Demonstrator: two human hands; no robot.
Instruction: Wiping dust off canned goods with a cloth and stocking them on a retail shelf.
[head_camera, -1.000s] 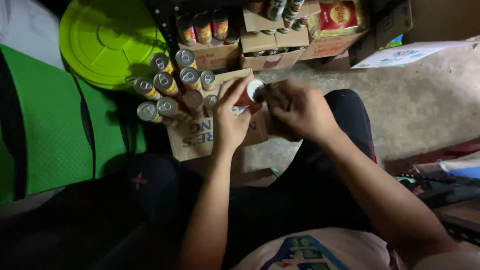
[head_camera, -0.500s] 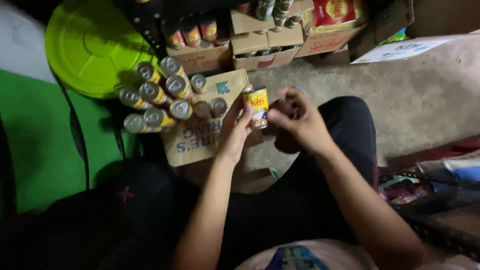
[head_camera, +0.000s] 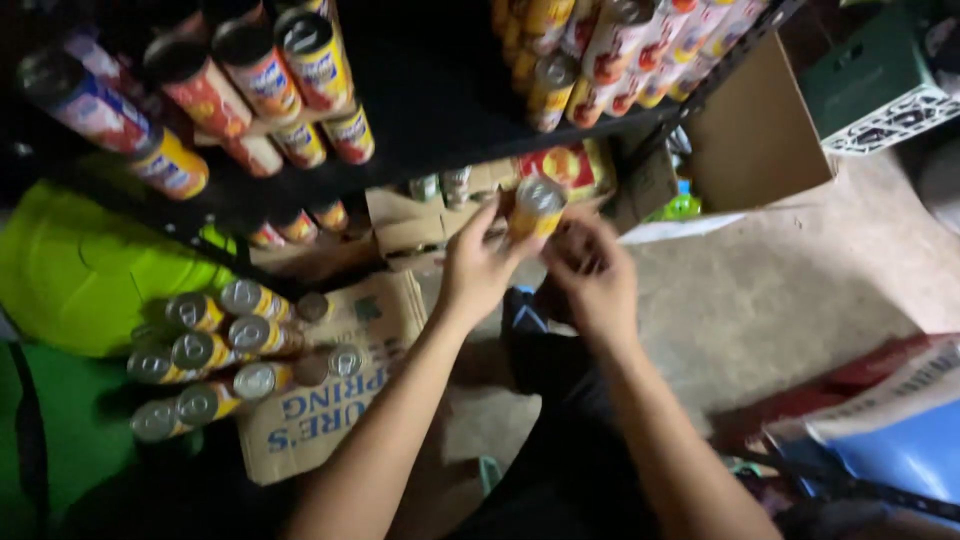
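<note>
Just above the middle of the frame, the left hand (head_camera: 478, 268) is clamped on a yellow can (head_camera: 536, 208), fingers wrapped round its lower side so that its silver top tilts toward the camera. The right hand (head_camera: 592, 270) sits just beside it, fingers curled in toward the can's base; the blur hides whether they touch the can or grip anything. Both forearms rise from the bottom of the frame. At lower left a cluster of similar cans (head_camera: 215, 355) lies on its side on a flattened cardboard box (head_camera: 335, 415), next to a lime-green plastic lid (head_camera: 75, 275). Across the top, a dark shelf (head_camera: 440, 95) carries more red and yellow cans, and open cartons (head_camera: 420, 222) stand behind the hands on the concrete floor (head_camera: 780, 290).
</note>
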